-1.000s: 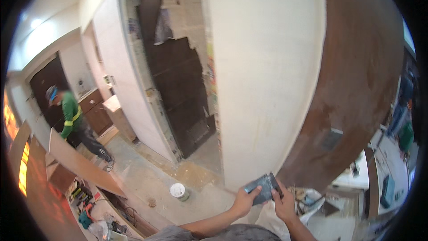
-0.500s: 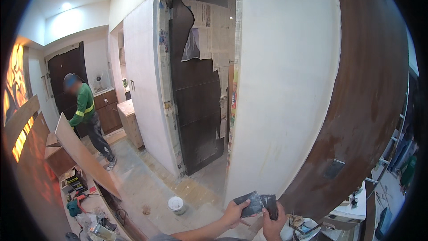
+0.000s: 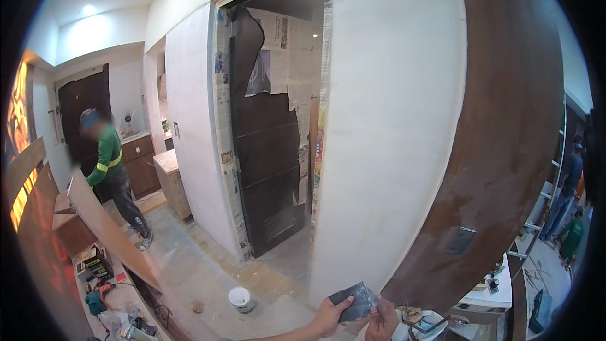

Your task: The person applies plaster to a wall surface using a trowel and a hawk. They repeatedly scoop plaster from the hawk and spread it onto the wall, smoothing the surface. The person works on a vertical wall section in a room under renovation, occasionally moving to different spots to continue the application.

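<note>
My left hand (image 3: 329, 317), at the lower middle, grips a dark, flat rectangular putty scraper (image 3: 357, 299) smeared with pale filler, its thumb on top of the plate. Close against its right edge, my right hand (image 3: 383, 322) is closed on a second dark scraper, which is now mostly hidden by the fingers and the first plate. Both hands are in front of the foot of a white wall panel (image 3: 391, 107). To their left, an open white bucket (image 3: 240, 297) stands on the floor.
A dark door (image 3: 265, 164) partly covered with newspaper stands beyond the panel. A brown curved wall (image 3: 505, 120) rises at right. On the left, a person in green (image 3: 108, 158) stands by a leaning board (image 3: 113, 233), near a tool-strewn bench (image 3: 120, 297). Other people and a ladder are far right.
The two scrapers have come together, and the right one has turned mostly out of sight. The view has swung slightly to the right.
</note>
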Tool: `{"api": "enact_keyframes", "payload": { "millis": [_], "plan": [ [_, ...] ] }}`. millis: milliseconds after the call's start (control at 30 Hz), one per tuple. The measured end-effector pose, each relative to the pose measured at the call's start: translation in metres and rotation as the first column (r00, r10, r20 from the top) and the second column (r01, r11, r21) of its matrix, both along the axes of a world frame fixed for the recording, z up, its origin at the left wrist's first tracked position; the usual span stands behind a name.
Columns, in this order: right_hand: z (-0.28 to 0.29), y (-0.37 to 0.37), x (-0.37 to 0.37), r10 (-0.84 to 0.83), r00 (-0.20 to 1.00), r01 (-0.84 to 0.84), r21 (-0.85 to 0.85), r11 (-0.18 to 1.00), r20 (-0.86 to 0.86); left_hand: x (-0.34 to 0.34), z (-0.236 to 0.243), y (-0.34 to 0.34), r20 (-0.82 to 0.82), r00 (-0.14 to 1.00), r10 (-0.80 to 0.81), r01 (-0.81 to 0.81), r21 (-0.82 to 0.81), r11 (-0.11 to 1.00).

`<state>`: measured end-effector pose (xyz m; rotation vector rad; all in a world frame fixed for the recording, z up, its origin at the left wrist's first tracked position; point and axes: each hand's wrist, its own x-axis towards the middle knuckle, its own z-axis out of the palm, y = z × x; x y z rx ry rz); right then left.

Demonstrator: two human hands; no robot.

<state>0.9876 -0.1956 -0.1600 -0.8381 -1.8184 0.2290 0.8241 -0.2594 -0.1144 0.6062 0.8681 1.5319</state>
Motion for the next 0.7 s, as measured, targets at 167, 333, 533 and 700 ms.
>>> {"api": "enact_keyframes", "payload": {
  "millis": [167, 333, 533, 700],
  "plan": [
    [-0.031, 0.001, 0.009, 0.031, 0.996, -0.047, -0.197, 0.979, -0.081, 0.011, 0.003, -0.009, -0.14, 0.989, 0.043, -0.034, 0.07, 0.997],
    [0.024, -0.023, 0.023, 0.15, 0.985, -0.098, -0.44, 0.893, 0.085, 0.007, -0.037, -0.007, -0.282, 0.954, 0.099, -0.073, 0.102, 0.992],
    [0.044, -0.026, 0.04, 0.277, 0.875, 0.015, -0.594, 0.804, 0.397, -0.003, 0.005, -0.019, -0.418, 0.907, -0.051, 0.052, -0.011, 0.999],
    [0.054, -0.008, 0.055, 0.161, 0.984, -0.146, -0.849, 0.508, -0.073, -0.039, -0.041, 0.006, -0.086, 0.996, -0.04, 0.031, -0.101, 0.994]
  ]
}}
